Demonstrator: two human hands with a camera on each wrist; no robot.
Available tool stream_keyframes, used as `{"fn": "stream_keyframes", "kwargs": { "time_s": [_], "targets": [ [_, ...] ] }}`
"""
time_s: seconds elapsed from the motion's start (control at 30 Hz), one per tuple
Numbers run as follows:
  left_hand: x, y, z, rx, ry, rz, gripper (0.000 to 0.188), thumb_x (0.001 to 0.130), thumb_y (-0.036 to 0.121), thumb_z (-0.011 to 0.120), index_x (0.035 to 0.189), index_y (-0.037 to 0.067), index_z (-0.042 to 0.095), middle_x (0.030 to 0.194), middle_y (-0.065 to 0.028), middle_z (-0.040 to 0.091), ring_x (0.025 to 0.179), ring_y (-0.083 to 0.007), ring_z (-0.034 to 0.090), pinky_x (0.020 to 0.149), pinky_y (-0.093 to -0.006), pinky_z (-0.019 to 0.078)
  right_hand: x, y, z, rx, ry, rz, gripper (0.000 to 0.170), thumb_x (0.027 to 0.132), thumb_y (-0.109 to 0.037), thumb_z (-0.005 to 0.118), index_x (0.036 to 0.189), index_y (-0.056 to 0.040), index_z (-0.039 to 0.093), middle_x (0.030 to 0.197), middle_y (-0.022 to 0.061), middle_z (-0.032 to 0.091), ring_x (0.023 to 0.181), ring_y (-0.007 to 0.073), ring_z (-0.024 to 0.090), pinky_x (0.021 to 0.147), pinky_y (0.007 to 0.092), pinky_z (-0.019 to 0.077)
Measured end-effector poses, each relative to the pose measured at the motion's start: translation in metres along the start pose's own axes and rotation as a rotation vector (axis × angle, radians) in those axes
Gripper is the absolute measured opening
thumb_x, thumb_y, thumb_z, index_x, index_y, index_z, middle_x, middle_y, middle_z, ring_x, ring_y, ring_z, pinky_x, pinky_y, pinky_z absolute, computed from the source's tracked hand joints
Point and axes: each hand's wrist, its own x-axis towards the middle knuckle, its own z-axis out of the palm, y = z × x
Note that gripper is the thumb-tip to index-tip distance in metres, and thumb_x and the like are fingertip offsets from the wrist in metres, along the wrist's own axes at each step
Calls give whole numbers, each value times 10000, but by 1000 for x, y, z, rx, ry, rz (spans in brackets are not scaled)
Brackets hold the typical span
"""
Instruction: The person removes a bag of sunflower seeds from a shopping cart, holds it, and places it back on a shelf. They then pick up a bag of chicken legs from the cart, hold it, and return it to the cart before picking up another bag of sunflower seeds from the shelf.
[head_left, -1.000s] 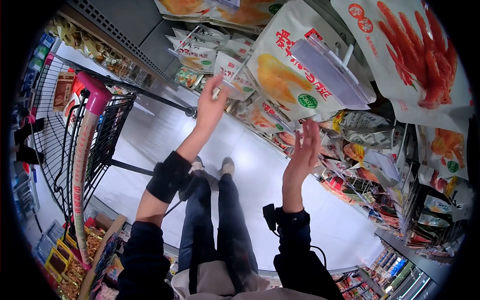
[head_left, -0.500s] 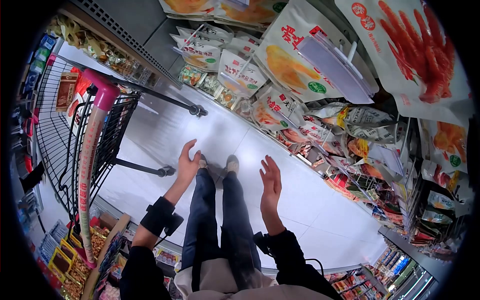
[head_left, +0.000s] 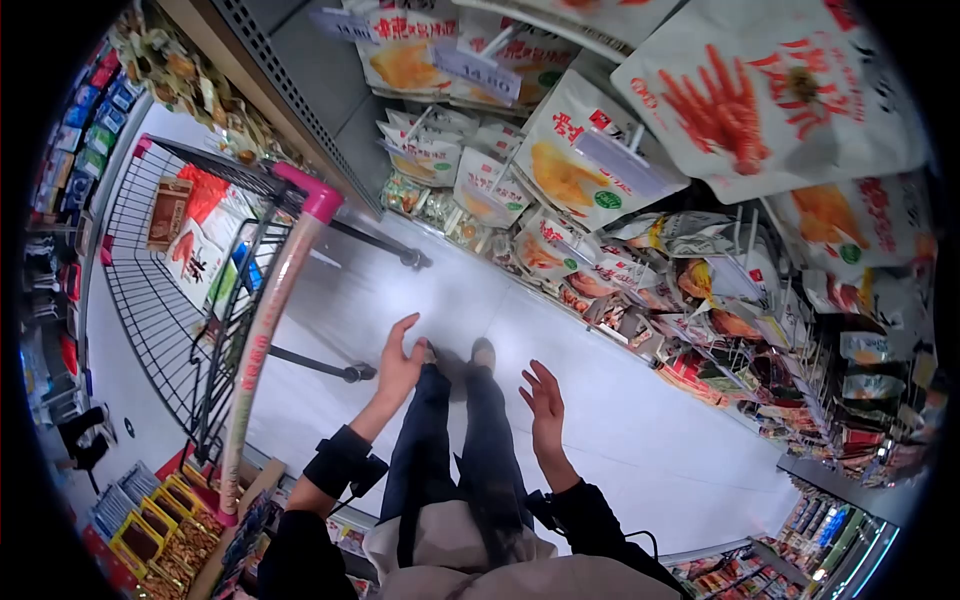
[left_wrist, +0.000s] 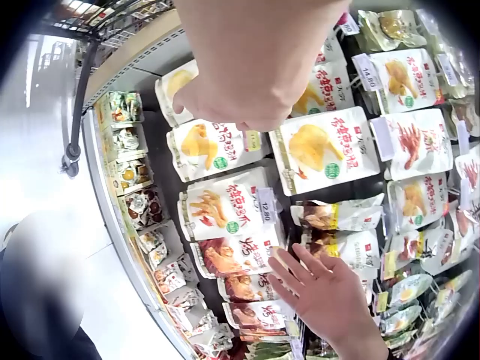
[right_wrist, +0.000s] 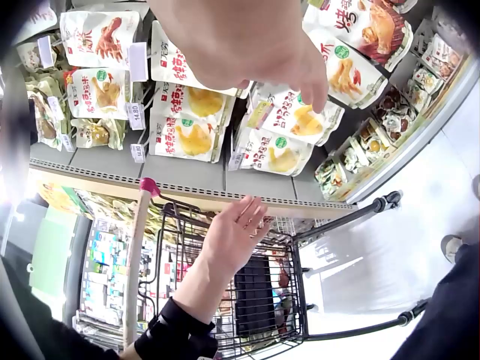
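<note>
My left hand [head_left: 402,362] is held out over the floor in front of my legs, fingers spread a little and nothing in it. To its right, my right hand [head_left: 546,405] hangs at about the same height, its fingers loosely extended and also holding nothing. Beyond both hands, white snack pouches [head_left: 572,165] with pictures of chicken pieces hang on shelf hooks. A large white pouch with red chicken feet [head_left: 715,115] hangs at the upper right. Left of my left hand stands a black wire shopping cart [head_left: 150,300], its long handle [head_left: 268,330] nearest to that hand.
In the cart lie a brown package [head_left: 168,212] and a white pouch [head_left: 195,258]. Small packs fill the bottom shelf [head_left: 455,215]. Price tags [head_left: 478,72] stick out before the pouches. At the lower left stand yellow-framed bins [head_left: 150,525] of nuts. White floor [head_left: 620,450] lies between.
Both hands have come away from the hanging pouches, back toward my body over the floor. The head view has shifted, so the cart appears farther right.
</note>
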Motion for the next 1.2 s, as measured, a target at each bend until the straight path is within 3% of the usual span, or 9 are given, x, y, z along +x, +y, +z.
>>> {"fn": "stream_keyframes", "kwargs": {
  "time_s": [0.13,0.23,0.37,0.47,0.63,0.77,0.9,1.07,1.2],
  "targets": [
    [-25,53,-13,-30,-86,98,361,801,52,526,1157,61,465,1154,-92,509,1107,-209,450,940,-311,326,-30,-20,6,37,5,10,340,915,-209,360,1209,-47,417,1261,84,416,1132,223,440,929,360,383],
    [-46,66,-22,92,-82,261,370,791,82,525,1154,56,455,1139,-121,513,996,-241,515,727,-271,421,-50,-40,13,-10,-83,53,319,909,-191,369,1166,-22,452,1202,84,468,1086,210,479,909,342,396],
    [-79,86,-47,80,-146,250,364,801,58,526,1160,55,463,1177,-104,492,1112,-216,450,940,-319,336,-71,-58,20,15,-327,71,268,908,-133,384,1116,-10,500,1106,73,535,1001,182,526,882,306,406],
    [-110,103,-75,39,-150,315,362,796,47,515,1154,49,463,1170,-126,488,1103,-245,454,931,-339,342,-91,-73,12,-38,-452,31,258,882,-94,423,1113,-16,507,1076,54,548,968,150,534,853,279,415],
    [-154,126,-151,679,191,809,433,750,16,518,1173,15,430,1119,-182,492,1042,-353,454,911,-407,340,-130,-70,-33,-63,-367,-94,248,892,-153,428,1087,-33,522,1071,47,558,953,146,545,841,275,416],
    [-171,112,-188,934,458,607,484,789,98,530,1233,6,360,1218,-195,410,1109,-358,402,936,-398,325,-179,-53,-78,-39,-269,-97,254,904,-199,410,1065,-46,534,1063,51,567,946,153,553,833,284,418],
    [-175,80,-204,1025,408,508,533,801,136,530,1270,11,308,1238,-206,387,1126,-362,385,945,-397,316,-223,-23,-123,-33,-172,-50,260,893,-211,424,1052,-42,541,1053,65,573,943,164,560,826,287,423],
    [-150,49,-239,863,308,600,618,784,210,564,1296,34,268,1141,-216,436,1002,-379,459,828,-412,401,-270,-8,-152,-12,-76,-12,237,877,-184,434,1026,-42,552,1025,65,578,909,173,570,801,285,425],
    [-162,58,-230,1182,321,453,776,744,305,602,1337,59,166,1055,-194,443,915,-367,484,769,-420,416,-283,6,-164,7,-73,-23,252,886,-224,436,1019,-46,554,1017,65,580,908,179,574,800,291,428]
  ]
}}
